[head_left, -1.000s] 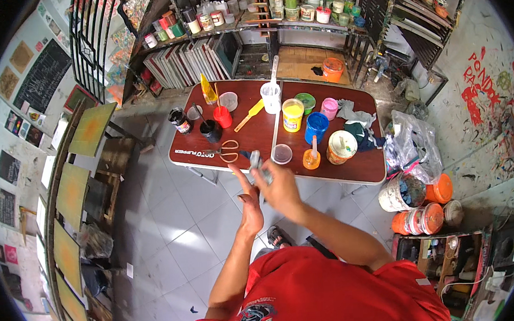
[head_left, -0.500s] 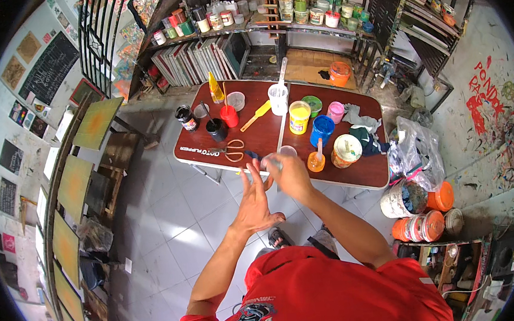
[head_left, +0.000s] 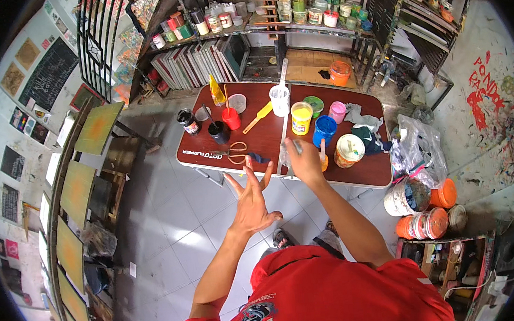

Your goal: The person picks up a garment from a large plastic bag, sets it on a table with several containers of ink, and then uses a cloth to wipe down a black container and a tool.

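My left hand (head_left: pixel 252 204) is raised in front of the table's near edge, fingers spread, holding nothing. Over that edge, my right hand (head_left: pixel 306 164) has its fingers curled in; a small greyish bit shows at them, too unclear to name. Right beside those fingers is a clear plastic cup (head_left: pixel 284 155), partly covered, and I cannot tell whether they touch it. Behind the right hand, an orange cup (head_left: pixel 324 160) with a pale stick is mostly hidden. A dark blue cloth piece (head_left: pixel 259 158) and scissors (head_left: pixel 238 153) lie on the table left of the hand.
On the brown folding table (head_left: pixel 208 149) stand a yellow paint tub (head_left: pixel 301 119), a blue one (head_left: pixel 324 130), a white-lidded tub (head_left: pixel 350 149), a white pot (head_left: pixel 279 101) and a black cup (head_left: pixel 219 133). Painted panels (head_left: pixel 80 185) line the left; buckets (head_left: pixel 426 224) stand at right.
My right hand has moved right, away from my left hand, and over the orange cup. My left hand has stayed about in place, its fingers now spread wider.
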Demonstrator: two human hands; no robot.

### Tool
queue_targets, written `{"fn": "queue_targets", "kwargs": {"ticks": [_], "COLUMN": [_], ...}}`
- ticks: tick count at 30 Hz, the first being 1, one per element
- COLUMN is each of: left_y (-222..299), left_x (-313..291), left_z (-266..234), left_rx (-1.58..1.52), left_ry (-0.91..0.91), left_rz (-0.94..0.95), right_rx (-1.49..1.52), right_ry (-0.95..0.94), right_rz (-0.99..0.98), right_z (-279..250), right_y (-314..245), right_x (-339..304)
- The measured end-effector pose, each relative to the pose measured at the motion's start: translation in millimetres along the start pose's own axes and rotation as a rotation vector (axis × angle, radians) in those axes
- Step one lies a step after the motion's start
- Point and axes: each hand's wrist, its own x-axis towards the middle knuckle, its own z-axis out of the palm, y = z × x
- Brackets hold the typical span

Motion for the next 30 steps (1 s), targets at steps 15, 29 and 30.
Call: {"fn": "queue_targets", "kwargs": {"ticks": [15,29,30], "left_y": [28.9,-11.0,-10.9], "left_x": [2.2,4.5,5.6], "left_z": [9.2,6.1,6.9], "left_rx": [-0.883,-0.395,-0.381], "left_ry": [0.210,0.199,0.205], "left_rz": [-0.195,0.172,0.143], "right_rx": [0.491,0.050,0.051], "right_ry": [0.082,-0.003,-0.003], "right_rz": [0.272,-0.127,-0.093], "right_z": [14.8,51.4,51.4], "right_y": [19.0,-16.6,-15.5], "right_x": [2.8,-46.7,-46.5]}}
